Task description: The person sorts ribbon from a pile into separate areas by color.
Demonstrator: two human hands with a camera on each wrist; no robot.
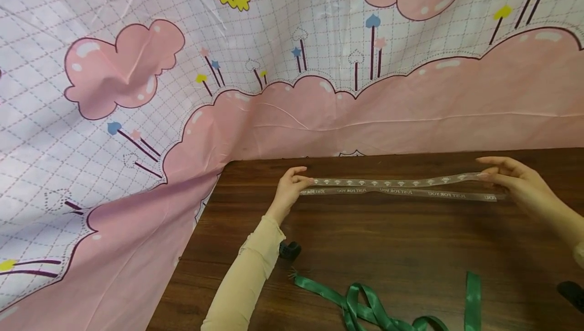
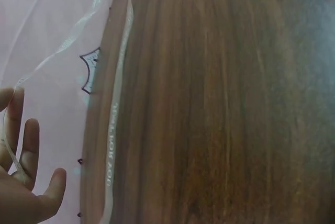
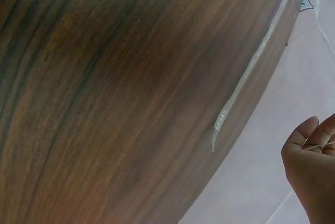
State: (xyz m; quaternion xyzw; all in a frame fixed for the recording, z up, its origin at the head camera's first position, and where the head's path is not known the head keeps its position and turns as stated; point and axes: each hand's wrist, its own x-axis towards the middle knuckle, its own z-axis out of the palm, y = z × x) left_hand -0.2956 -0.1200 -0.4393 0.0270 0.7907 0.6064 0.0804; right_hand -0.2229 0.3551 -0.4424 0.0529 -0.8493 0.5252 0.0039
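Observation:
A sheer whitish ribbon [image 1: 388, 183] printed with small diamond shapes stretches between both hands above the back of the table. My left hand [image 1: 288, 189] pinches its left end between thumb and fingers. At the other side my right hand [image 1: 522, 184] pinches it too. Beneath, a second length of sheer ribbon [image 1: 444, 195] lettered "JUST FOR YOU" in reverse lies along the wooden table; its cut end [image 3: 217, 130] shows in the right wrist view. Whether both lengths are one piece I cannot tell. The left wrist view shows ribbon [image 2: 78, 25] running from the left fingers [image 2: 30, 145].
A shiny green ribbon [image 1: 319, 289] lies in loose loops near the front of the brown table [image 1: 392, 240], its end frayed. A straight green strip [image 1: 472, 300] lies to its right. A pink and white patterned curtain [image 1: 283, 113] hangs behind and left of the table.

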